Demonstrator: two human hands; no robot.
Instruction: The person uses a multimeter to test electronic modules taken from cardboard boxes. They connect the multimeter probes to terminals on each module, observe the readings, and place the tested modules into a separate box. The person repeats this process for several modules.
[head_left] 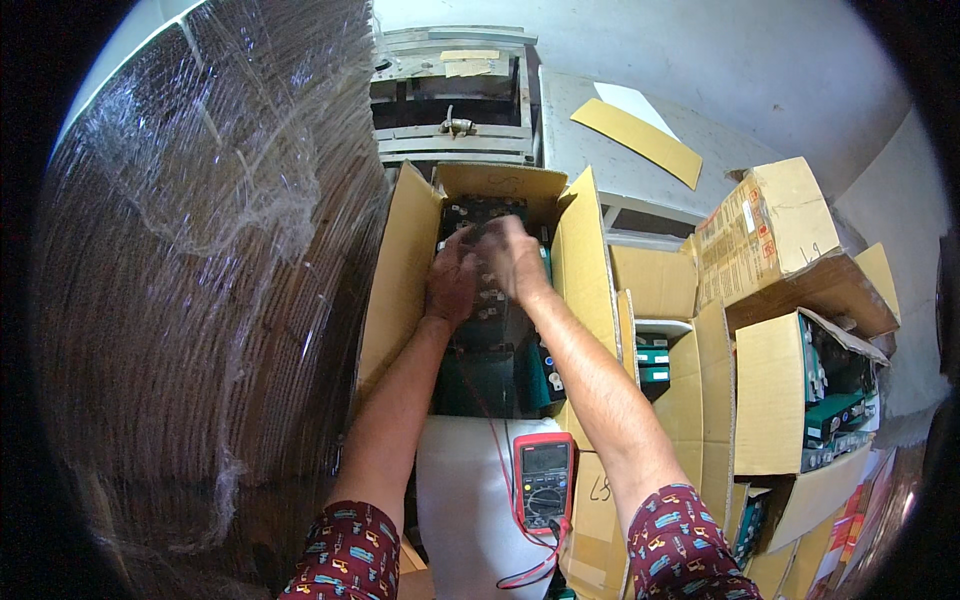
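Both of my hands reach into a tall open cardboard box (397,285). Inside stand several rectangular battery cells (478,365), dark on top with green sides and metal terminals. My left hand (452,282) is over the cells by the left wall, its fingers curled; what they grip is hidden. My right hand (518,262) is beside it over the cells, smeared by motion. A red multimeter (545,482) with a dark screen lies in front of the box. Its thin test leads (493,430) run up into the box toward my hands; their probe tips cannot be made out.
A large stack in clear stretch wrap (210,300) rises at the left. More cardboard boxes (770,390) with green cells stand at the right. Behind are a metal frame (455,145) and a grey table (580,150) bearing a yellow board (640,140). A white sheet (460,500) lies under the multimeter.
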